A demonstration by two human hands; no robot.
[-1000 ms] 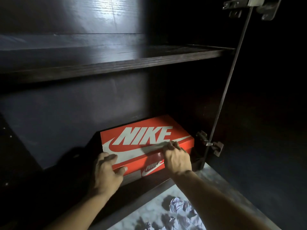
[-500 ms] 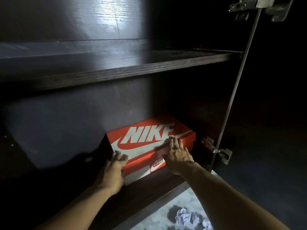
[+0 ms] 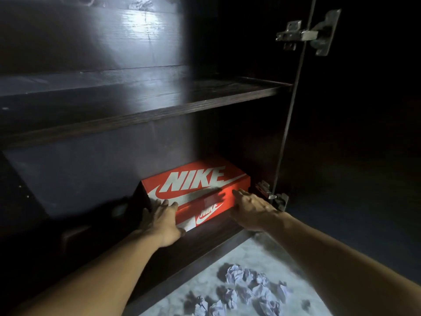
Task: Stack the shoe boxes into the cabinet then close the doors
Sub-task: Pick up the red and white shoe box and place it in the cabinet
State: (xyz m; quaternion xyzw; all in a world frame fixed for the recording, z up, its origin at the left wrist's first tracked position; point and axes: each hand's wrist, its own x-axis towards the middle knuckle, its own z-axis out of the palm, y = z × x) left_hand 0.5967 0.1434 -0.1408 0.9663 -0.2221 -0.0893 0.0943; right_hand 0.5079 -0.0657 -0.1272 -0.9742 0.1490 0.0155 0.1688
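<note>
Nearest us, at six o'clock, crumpled balls of pale paper (image 3: pixel 248 286) lie on the mottled grey floor (image 3: pixel 262 252); we could tread on them when we step back for another box. Farther in, our left hand (image 3: pixel 163 221) rests flat against the front left corner of the red cardboard Nike shoe box (image 3: pixel 193 185), fingers straight and gripping nothing, while our right hand (image 3: pixel 255 209) lies with straight fingers beside the box's right end, also holding nothing; whether it touches the box we cannot tell. The box sits on the bottom board of the dark wooden cabinet (image 3: pixel 136 115), at about five o'clock in the lower compartment, near the steel lower hinge (image 3: pixel 273 197). A harder shove could, we judge, skew the box against the side wall or hinge, leaving a crooked base for stacking. A second ago our fingers curled over the lid's edge; now they have flattened, and the box sits deeper inside. Beyond, at twelve o'clock, the dark shelf (image 3: pixel 205 96) carries nothing we can see.
</note>
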